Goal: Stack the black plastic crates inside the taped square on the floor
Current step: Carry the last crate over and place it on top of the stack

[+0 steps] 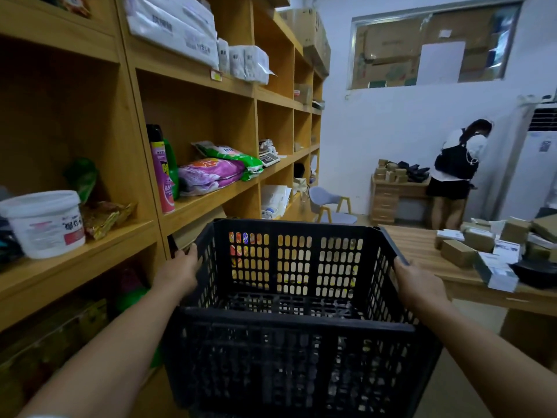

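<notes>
Black crate (294,300) held up between both grips, left hand (180,271) and right hand (417,283) clamping opposite side rims

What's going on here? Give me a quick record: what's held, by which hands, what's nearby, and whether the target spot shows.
held: black crate, empty
left hand: grips left rim
right hand: grips right rim
left side: wooden shelves with goods
right side: table with small boxes
background: a person at a desk
taped square: not visible
</notes>
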The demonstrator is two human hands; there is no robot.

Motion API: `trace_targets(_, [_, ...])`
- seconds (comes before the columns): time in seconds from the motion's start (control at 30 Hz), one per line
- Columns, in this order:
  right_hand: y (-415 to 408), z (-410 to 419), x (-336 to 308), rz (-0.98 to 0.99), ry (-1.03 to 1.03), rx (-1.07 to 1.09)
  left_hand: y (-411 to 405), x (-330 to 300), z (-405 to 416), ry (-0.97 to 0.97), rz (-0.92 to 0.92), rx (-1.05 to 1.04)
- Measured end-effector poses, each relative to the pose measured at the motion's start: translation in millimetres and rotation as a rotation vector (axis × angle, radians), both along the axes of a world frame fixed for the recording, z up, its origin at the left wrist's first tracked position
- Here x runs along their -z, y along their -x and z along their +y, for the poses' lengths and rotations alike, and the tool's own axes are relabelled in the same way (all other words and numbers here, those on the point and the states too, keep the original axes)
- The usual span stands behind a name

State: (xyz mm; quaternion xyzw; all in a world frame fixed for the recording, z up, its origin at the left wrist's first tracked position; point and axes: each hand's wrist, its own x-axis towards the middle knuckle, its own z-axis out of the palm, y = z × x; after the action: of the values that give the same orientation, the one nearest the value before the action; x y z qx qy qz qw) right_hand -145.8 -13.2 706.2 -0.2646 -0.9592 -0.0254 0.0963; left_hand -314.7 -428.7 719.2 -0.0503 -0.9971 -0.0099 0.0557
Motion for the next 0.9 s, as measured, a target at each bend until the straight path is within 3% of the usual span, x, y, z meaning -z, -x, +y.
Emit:
trace_targets(0.5, [54, -66, 4, 0.015, 0.085, 0.192, 136, 14, -29, -0.037, -0.111, 0.216])
trace_targets(0.9, [44, -93, -12, 0.077, 0.206, 0.352, 151, 19, -23, -0.005, -0.069, 0.261])
